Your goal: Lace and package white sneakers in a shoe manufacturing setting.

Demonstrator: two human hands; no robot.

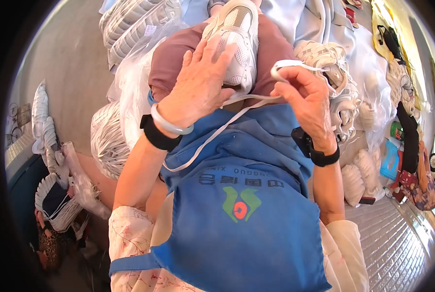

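Blue apron [246, 214] covers the lap; left hand [200, 80], spread wide, steadies the shoe [234, 41] while right hand [302, 92], at 3 o'clock, pinches the lace [227, 121] taut.

A shoe workshop: heaps of white sneakers [344, 97], bagged soles [130, 24], worker's blue apron [241, 204].

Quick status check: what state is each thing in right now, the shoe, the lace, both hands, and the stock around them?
white sneaker: resting on the lap, sole away from the camera, steadied.
white shoelace: loose, one end looped at the fingers, the rest trailing across the blue apron.
left hand: open, fingers spread flat on the sneaker.
right hand: pinched on the shoelace loop.
clear bags of white soles: heaped beside the lap.
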